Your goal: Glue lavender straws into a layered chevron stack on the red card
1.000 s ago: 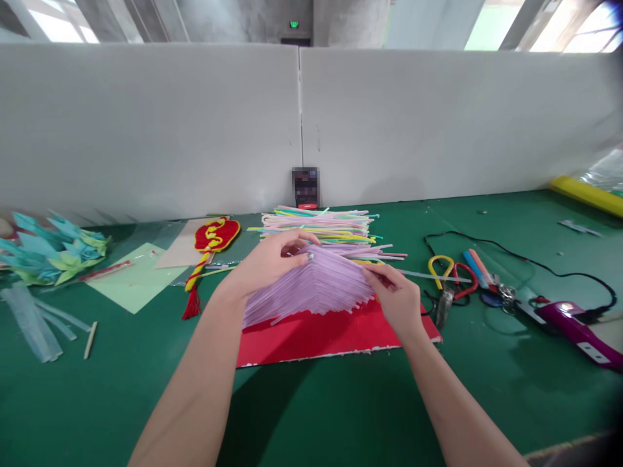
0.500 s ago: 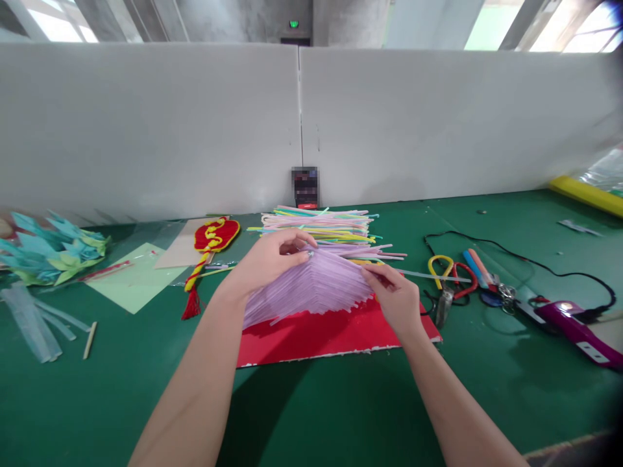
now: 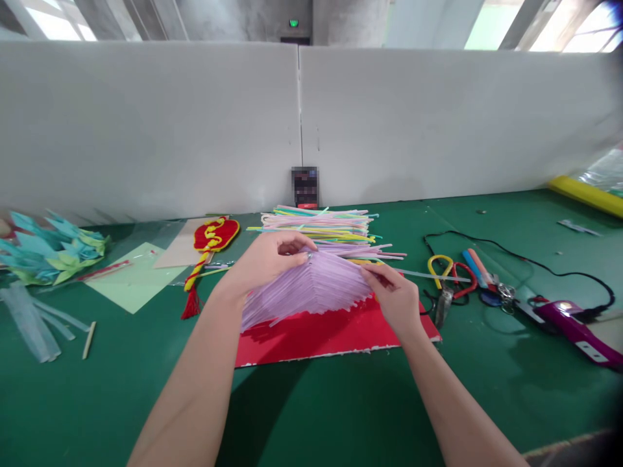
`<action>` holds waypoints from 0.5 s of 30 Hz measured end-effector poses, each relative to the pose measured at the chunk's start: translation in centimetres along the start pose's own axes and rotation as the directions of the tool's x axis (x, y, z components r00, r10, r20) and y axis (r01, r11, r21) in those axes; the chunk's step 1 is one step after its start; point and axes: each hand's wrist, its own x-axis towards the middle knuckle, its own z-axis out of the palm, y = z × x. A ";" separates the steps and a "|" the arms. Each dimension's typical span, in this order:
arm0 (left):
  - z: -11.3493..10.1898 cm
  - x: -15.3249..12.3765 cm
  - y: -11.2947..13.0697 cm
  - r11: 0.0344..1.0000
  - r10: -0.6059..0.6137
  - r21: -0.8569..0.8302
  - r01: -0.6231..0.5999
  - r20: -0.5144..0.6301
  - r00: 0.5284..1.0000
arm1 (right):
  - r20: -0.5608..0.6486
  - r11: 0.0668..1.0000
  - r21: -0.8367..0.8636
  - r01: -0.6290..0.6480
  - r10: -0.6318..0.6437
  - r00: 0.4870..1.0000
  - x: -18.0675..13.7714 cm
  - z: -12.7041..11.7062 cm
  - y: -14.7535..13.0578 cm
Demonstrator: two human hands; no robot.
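A fan of purple straws [image 3: 311, 288] lies folded in a V on a red board [image 3: 335, 334] in the middle of the green table. My left hand [image 3: 265, 263] rests on its top left, fingers curled and pinching the straws at the peak. My right hand [image 3: 396, 298] pinches the straw ends at the fan's right edge. Behind them lies a heap of pastel straws [image 3: 321, 224].
At the left are a red and yellow tassel ornament [image 3: 209, 246], a pale green sheet [image 3: 134, 275], blue-green paper shapes [image 3: 48, 250] and glue sticks [image 3: 32, 318]. At the right lie scissors [image 3: 448, 282], a purple glue gun [image 3: 574, 327] with a black cord, and a yellow roll [image 3: 584, 194]. White panels wall the back.
Almost nothing has changed. My left fingers have shifted slightly at the peak of the purple fan; my right hand stays at the right edge.
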 end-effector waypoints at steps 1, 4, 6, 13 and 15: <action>0.0 0.0 0.0 1.000 -0.002 -0.001 0.002 -0.001 1.000 | 0.001 1.000 0.000 0.001 -0.001 1.000 0.0 0.0 0.0; 0.0 0.1 -0.1 1.000 -0.006 -0.006 0.006 -0.006 1.000 | -0.002 1.000 0.000 0.009 -0.009 1.000 0.0 0.0 -0.1; 0.0 0.1 -0.2 1.000 -0.003 -0.008 0.003 -0.009 1.000 | -0.005 1.000 -0.004 0.009 -0.009 1.000 0.0 0.0 -0.1; 0.1 0.1 -0.1 0.996 0.019 0.084 -0.023 0.053 0.998 | 0.001 1.000 0.002 0.000 0.000 1.000 0.0 0.1 -0.1; 0.2 0.1 0.0 0.994 0.028 0.101 -0.034 0.057 0.998 | 0.003 1.000 0.002 -0.005 0.005 1.000 -0.1 0.1 -0.2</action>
